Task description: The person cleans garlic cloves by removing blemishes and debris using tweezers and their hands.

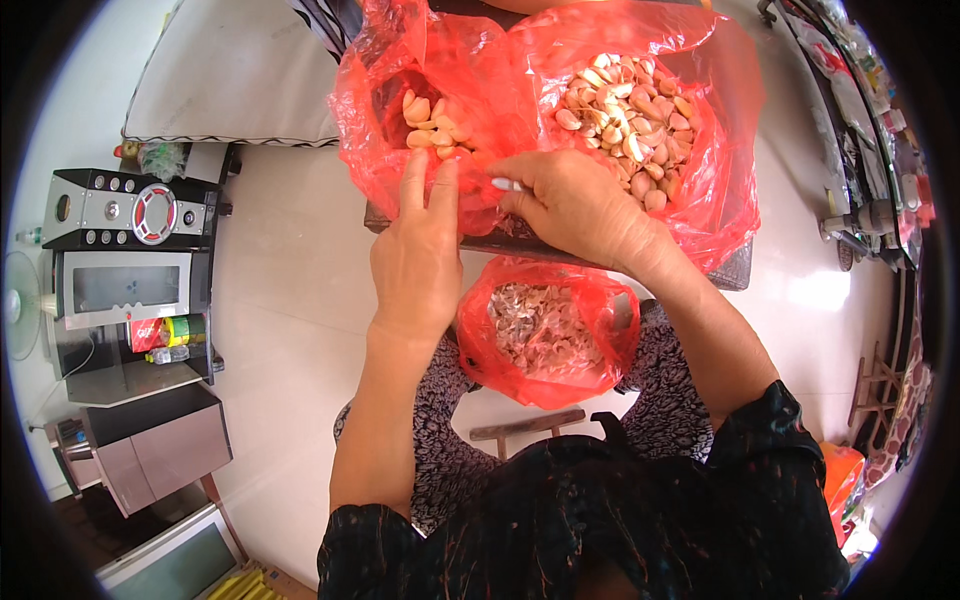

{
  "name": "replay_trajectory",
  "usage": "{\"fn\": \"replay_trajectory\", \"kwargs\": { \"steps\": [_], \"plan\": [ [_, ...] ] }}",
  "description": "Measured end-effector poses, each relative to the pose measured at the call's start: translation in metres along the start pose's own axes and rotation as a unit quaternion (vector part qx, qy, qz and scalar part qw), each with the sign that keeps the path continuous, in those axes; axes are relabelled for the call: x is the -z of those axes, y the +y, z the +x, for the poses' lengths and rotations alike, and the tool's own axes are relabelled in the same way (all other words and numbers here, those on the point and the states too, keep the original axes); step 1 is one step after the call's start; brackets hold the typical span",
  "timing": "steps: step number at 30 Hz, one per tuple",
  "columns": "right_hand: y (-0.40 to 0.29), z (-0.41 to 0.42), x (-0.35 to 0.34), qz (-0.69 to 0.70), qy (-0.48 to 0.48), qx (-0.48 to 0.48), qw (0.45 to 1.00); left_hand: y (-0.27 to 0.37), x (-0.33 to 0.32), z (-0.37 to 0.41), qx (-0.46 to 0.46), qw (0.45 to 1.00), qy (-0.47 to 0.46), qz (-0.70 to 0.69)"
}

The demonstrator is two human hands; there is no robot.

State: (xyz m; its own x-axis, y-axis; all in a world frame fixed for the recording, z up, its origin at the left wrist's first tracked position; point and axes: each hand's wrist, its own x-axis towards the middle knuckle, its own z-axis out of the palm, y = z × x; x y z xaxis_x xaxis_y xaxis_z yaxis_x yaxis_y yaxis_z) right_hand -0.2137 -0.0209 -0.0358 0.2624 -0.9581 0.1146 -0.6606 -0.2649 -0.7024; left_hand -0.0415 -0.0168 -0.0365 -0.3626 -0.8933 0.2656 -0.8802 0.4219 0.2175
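Note:
My left hand [421,240] reaches to the mouth of a red plastic bag holding peeled garlic cloves [431,127]; two of its fingers are extended at the lowest cloves, and whether it touches one is unclear. My right hand [566,199] has a small white-bladed tool [508,184], perhaps a small knife, between thumb and fingers. Right of it, unpeeled garlic cloves [637,120] fill a second red plastic bag [731,112]. Below both hands, a third red plastic bag [472,315] between the knees holds papery garlic skins [551,330].
The two upper bags rest on a dark low table [731,270]. A small wooden stool [529,431] is below the skins bag. On the left stand a speaker [124,208] and a cabinet [157,450]; a dark-framed shelf [855,112] is at right.

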Motion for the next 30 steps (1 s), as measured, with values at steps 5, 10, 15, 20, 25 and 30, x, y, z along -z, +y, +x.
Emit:
{"fn": "replay_trajectory", "kwargs": {
  "steps": [5, 10, 15, 20, 25, 30],
  "plan": [
    [0.008, -0.006, -0.010, -0.094, 0.013, 0.050, 0.994, -0.025, -0.012, 0.004, -0.052, 0.998, 0.020, 0.020],
    [0.008, -0.009, -0.011, -0.114, -0.005, 0.057, 0.992, -0.023, 0.000, -0.001, -0.026, 0.999, 0.039, -0.004],
    [0.007, -0.011, -0.008, -0.138, -0.005, 0.080, 0.987, -0.022, 0.016, -0.004, 0.001, 0.999, 0.040, -0.002],
    [0.008, -0.011, -0.003, -0.171, 0.036, 0.080, 0.981, -0.025, 0.022, -0.006, -0.006, 1.000, -0.019, 0.000],
    [0.004, -0.008, 0.006, -0.206, 0.091, 0.023, 0.974, -0.025, 0.021, -0.008, 0.020, 0.997, -0.080, -0.002],
    [0.013, -0.010, 0.004, -0.170, 0.127, 0.083, 0.974, -0.024, 0.017, -0.008, 0.038, 0.995, -0.083, 0.045]
  ]
}}
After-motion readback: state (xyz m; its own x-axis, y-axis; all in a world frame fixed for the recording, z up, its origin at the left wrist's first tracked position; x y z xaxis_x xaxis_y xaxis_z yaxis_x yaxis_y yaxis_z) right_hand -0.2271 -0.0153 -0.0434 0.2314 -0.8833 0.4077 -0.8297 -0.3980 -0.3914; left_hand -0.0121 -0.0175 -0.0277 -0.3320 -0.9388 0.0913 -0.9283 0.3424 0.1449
